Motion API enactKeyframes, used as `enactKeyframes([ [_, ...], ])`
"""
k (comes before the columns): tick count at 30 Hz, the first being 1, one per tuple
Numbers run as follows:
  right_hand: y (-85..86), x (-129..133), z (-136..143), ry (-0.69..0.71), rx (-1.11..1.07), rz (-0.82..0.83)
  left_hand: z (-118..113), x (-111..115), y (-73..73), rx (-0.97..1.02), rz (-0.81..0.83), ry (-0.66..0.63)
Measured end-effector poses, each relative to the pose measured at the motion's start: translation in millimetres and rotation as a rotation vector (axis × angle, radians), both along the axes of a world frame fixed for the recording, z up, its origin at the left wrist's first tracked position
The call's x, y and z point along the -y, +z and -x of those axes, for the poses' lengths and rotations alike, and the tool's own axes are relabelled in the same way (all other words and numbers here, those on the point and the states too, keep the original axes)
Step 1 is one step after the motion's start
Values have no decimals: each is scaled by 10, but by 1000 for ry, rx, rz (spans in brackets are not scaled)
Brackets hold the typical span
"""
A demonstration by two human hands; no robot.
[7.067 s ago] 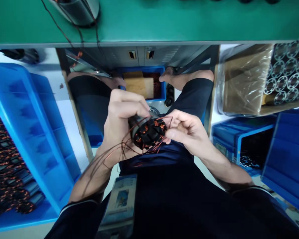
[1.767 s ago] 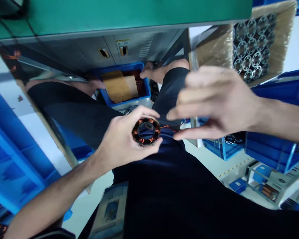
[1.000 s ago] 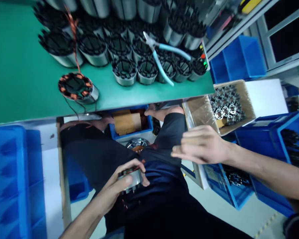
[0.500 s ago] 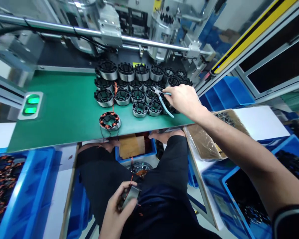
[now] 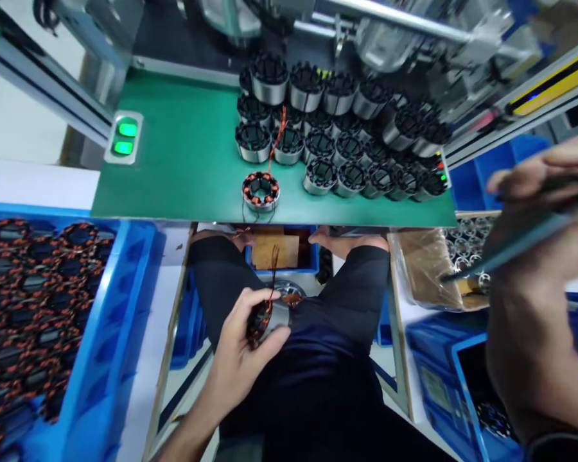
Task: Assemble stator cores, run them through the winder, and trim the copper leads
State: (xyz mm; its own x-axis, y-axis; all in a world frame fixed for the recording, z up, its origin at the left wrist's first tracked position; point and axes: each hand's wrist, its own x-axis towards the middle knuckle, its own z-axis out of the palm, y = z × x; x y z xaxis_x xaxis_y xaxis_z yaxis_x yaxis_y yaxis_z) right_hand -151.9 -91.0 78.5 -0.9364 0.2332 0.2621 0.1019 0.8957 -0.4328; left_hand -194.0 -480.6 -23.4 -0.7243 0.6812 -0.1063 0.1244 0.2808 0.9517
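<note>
My left hand point(image 5: 241, 359), low over my lap, is closed around a motor stator point(image 5: 278, 317) with a steel outer ring. Copper leads stick up from its far side, and its inner face is turned away to the left. At the right edge my right hand point(image 5: 539, 269) is raised and smeared by motion. It grips the wire nippers, of which a blue-grey handle point(image 5: 505, 249) points down to the left; their jaws cannot be made out. A wound stator point(image 5: 261, 205) with orange coils lies on the green mat point(image 5: 187, 186), its long leads reaching back.
Rows of black-and-steel stators point(image 5: 320, 186) stand on the mat, stacked at the back. A blue crate point(image 5: 118, 282) of wound stators is at left. At right are a carton point(image 5: 421, 260) of metal rings and a blue bin point(image 5: 438, 353). A two-button green switch point(image 5: 124, 136) sits at the mat's left.
My right hand has pulled back from the stators on the mat to the right edge with the nippers, closer to the camera. The view has tilted down and turned left. My left hand still holds its stator.
</note>
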Motion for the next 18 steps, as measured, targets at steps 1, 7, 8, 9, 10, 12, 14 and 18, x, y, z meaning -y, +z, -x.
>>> enactKeyframes([
  [1,-76,124,-33,14,8,70,40,-52,65,-42,-19,-19],
  [7,-393,956,-558,0,-37,599,91,-344,275,-292,-86,-119],
  [8,-412,1083,-651,-14,-61,680,69,-383,290,-323,-82,-137],
  [9,-422,1198,-725,-24,-97,758,44,-417,302,-349,-75,-155],
  [10,-427,1297,-776,-30,-139,826,18,-447,312,-371,-67,-173],
  [12,-431,1432,-813,-14,-223,917,-31,-496,320,-417,-50,-194],
  [14,-446,1489,-805,-8,-274,968,-70,-527,307,-449,-49,-192],
  [18,-555,1507,-819,-86,-282,1195,-142,-538,204,-286,-161,-142],
])
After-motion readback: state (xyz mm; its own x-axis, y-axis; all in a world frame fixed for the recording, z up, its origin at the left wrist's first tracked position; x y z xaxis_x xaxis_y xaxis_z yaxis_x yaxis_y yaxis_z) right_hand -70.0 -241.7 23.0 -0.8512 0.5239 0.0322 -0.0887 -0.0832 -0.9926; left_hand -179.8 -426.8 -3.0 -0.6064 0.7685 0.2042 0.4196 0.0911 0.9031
